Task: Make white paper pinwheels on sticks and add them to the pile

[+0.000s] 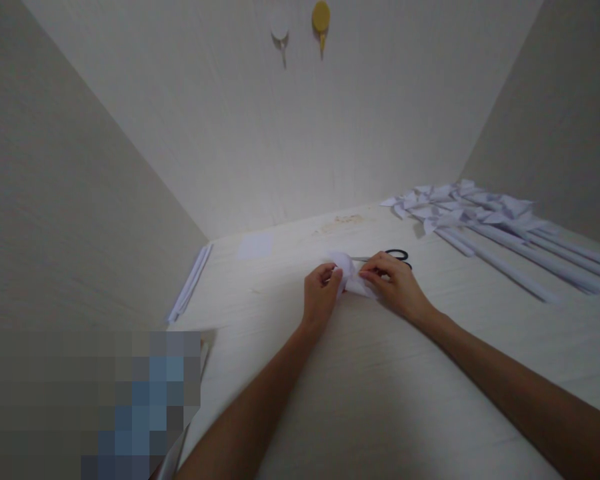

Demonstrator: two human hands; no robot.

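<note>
A small folded piece of white paper (350, 273) lies between my two hands over the pale table (360, 387). My left hand (320, 293) pinches its left side with fingers curled. My right hand (397, 287) grips its right side, fingertips pressed on the fold. Just behind my right hand lie black-handled scissors (398, 255), partly hidden by the paper and my fingers.
A row of finished paper pinwheels on rolled white sticks (485, 220) lies at the right back. A small white paper square (255, 245) and a stack of white strips (190, 283) sit at the left by the wall. Two hooks (321, 20) hang on the back wall.
</note>
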